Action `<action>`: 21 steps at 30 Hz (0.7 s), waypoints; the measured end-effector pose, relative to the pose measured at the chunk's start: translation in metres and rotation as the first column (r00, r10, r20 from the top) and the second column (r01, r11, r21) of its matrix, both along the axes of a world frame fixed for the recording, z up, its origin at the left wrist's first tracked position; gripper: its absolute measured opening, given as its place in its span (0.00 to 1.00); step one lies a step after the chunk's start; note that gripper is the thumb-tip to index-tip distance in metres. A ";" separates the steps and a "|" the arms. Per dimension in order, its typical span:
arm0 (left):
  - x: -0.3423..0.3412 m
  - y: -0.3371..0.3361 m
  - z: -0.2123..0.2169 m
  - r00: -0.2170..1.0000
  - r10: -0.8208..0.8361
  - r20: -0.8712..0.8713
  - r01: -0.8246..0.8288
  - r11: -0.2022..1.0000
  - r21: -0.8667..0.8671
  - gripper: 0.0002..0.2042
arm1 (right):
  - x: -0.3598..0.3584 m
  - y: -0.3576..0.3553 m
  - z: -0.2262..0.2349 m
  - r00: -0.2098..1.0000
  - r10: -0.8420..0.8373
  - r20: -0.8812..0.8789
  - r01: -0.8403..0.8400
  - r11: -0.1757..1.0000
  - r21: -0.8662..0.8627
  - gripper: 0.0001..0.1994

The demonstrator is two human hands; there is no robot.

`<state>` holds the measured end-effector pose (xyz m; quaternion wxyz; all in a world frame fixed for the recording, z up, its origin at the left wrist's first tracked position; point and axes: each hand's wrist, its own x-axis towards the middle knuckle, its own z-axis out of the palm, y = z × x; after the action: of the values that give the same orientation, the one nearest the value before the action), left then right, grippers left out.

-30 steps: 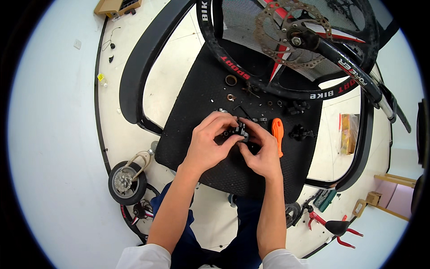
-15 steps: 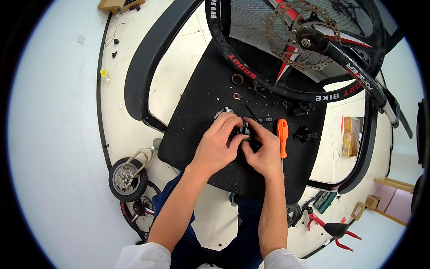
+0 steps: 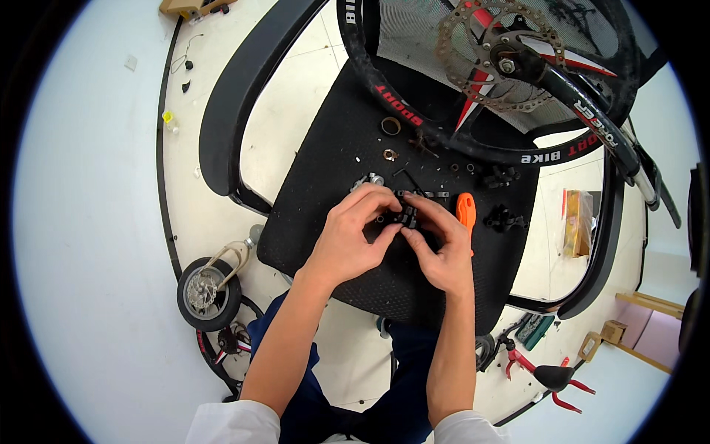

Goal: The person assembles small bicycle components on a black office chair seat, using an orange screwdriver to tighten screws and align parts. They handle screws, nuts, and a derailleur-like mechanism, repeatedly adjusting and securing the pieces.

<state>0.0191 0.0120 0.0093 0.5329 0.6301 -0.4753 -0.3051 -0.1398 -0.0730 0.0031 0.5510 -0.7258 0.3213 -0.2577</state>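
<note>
Over the black chair seat (image 3: 307, 222), my left hand (image 3: 351, 240) and my right hand (image 3: 444, 255) meet around a small black mechanical part (image 3: 406, 217). Fingertips and thumbs of both hands pinch it from either side; its exact kind is too small to tell. Just beyond my left fingers lies a silver metal piece (image 3: 367, 180), with a black hex key (image 3: 406, 176) beside it. An orange-handled screwdriver (image 3: 465, 210) rests right of my right hand, its shaft partly hidden. Farther right sit two black clustered parts, one upper (image 3: 501, 176) and one lower (image 3: 507, 217).
A bicycle wheel (image 3: 403, 111) with a disc rotor (image 3: 451, 55) and fork (image 3: 584, 103) leans across the seat's far side. Small rings (image 3: 390, 126) lie near it. Armrests flank the seat. A small wheel (image 3: 209, 294) stands on the floor at left; a red frame part (image 3: 521, 360) lies right.
Both hands have spread slightly apart, and the black part between them shows more and appears turned. The view has shifted a little.
</note>
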 end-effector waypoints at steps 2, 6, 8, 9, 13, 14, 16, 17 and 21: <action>0.000 0.000 -0.003 0.999 0.001 0.037 -0.001 1.000 0.001 0.13 | -0.001 0.001 -0.004 0.996 -0.039 0.076 0.024 0.981 0.195 0.21; -0.006 -0.003 -0.005 0.997 0.047 0.056 -0.046 0.999 -0.025 0.13 | -0.009 -0.009 0.000 0.990 -0.048 0.136 0.000 0.945 0.328 0.23; -0.008 -0.005 -0.003 0.993 0.063 0.096 -0.056 0.996 -0.071 0.11 | -0.012 -0.010 0.000 0.976 -0.047 0.213 -0.033 0.933 0.357 0.22; -0.008 -0.005 -0.003 0.989 0.074 0.132 -0.058 0.991 -0.119 0.10 | -0.013 -0.011 0.001 0.967 -0.048 0.251 -0.050 0.928 0.369 0.22; -0.007 -0.005 0.001 0.979 0.105 0.175 -0.071 0.979 -0.193 0.10 | -0.013 -0.009 0.005 0.906 -0.138 0.400 -0.102 0.846 0.524 0.24; -0.010 -0.004 0.003 0.987 0.103 0.120 -0.080 0.981 -0.179 0.11 | -0.012 -0.008 0.006 0.899 -0.142 0.414 -0.113 0.839 0.533 0.25; -0.012 -0.003 0.004 0.991 0.082 0.104 -0.065 0.985 -0.162 0.11 | -0.011 -0.009 0.008 0.884 -0.152 0.441 -0.133 0.824 0.551 0.26; -0.012 -0.002 0.004 0.992 0.074 0.100 -0.059 0.987 -0.151 0.11 | -0.010 -0.009 0.008 0.885 -0.156 0.439 -0.126 0.827 0.548 0.25; -0.012 -0.002 0.002 0.987 0.072 0.140 -0.050 0.987 -0.154 0.10 | -0.006 -0.008 0.007 0.872 -0.198 0.447 -0.078 0.846 0.528 0.21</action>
<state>0.0066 0.0102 0.0117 0.5518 0.6231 -0.5150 -0.2051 -0.1458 -0.0814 0.0098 0.7833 -0.4462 0.2545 -0.3500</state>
